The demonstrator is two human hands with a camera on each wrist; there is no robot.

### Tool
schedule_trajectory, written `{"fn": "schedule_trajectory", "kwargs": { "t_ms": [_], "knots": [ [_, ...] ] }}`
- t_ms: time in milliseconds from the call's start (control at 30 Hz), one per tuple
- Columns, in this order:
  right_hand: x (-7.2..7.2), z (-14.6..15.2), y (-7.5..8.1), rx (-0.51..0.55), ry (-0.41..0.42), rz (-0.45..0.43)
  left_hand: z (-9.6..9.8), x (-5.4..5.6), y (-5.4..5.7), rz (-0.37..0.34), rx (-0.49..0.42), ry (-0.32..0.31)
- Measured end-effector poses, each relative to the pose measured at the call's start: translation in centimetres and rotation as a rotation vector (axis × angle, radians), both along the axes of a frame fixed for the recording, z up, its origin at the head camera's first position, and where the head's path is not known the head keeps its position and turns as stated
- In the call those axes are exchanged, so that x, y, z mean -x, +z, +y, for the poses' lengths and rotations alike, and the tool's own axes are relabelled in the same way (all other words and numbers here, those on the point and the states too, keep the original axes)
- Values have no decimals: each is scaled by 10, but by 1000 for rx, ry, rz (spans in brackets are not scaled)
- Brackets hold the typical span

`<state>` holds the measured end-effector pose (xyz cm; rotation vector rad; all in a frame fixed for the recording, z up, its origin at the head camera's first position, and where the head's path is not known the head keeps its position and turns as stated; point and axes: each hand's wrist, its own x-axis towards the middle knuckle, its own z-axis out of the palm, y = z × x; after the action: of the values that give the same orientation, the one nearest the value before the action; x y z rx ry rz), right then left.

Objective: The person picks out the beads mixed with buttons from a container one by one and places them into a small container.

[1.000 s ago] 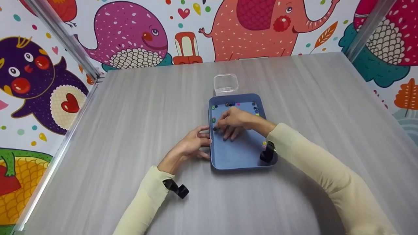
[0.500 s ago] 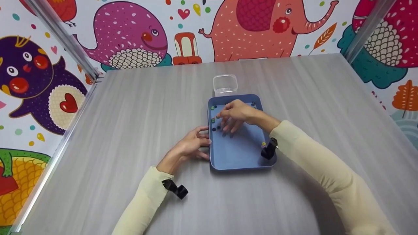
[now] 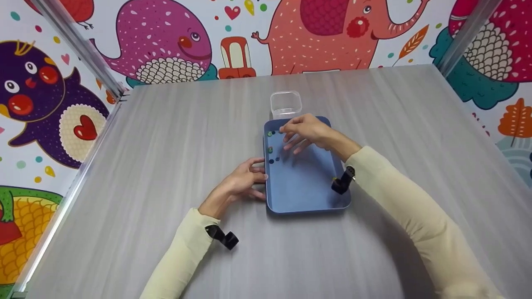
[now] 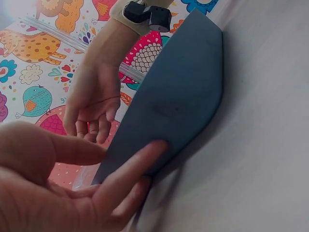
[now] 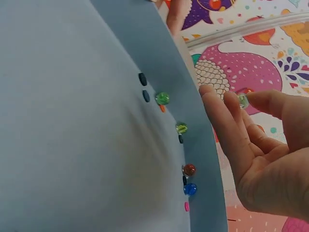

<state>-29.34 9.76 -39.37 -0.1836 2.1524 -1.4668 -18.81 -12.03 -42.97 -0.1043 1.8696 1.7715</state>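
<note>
A clear, pale green round bead is pinched between the thumb and forefinger of my right hand, raised over the far part of a shallow blue tray. Its other fingers stay apart and loosely bent. My left hand touches the tray's left outer wall with fairly straight fingers; in the left wrist view a fingertip presses that wall. Inside the tray, along its walls, lie a green bead, a yellow-green bead, a brown bead, a blue bead and several small flat dark pieces.
Just beyond the tray's far edge stands a clear plastic box. The grey table spreads around both. Patterned walls rise at the back and sides, with metal posts at the corners.
My right hand has lifted from the tray's left side and moved toward its far edge, carrying the pale green bead. My left hand stays against the tray's left wall.
</note>
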Motion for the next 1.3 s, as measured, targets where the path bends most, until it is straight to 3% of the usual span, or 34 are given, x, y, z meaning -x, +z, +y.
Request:
{"fn": "schedule_trajectory", "kwargs": {
  "t_ms": [400,633,833,1300],
  "knots": [
    [18,0,1,76,-98,28,0,0,0,5,-11,4],
    [23,2,0,87,-159,63,-1,-1,0,3,-9,18],
    [25,4,2,121,-210,85,0,0,1,21,-3,-5],
    [37,3,-1,68,-268,101,-1,1,-1,15,-5,-9]
  ]
}}
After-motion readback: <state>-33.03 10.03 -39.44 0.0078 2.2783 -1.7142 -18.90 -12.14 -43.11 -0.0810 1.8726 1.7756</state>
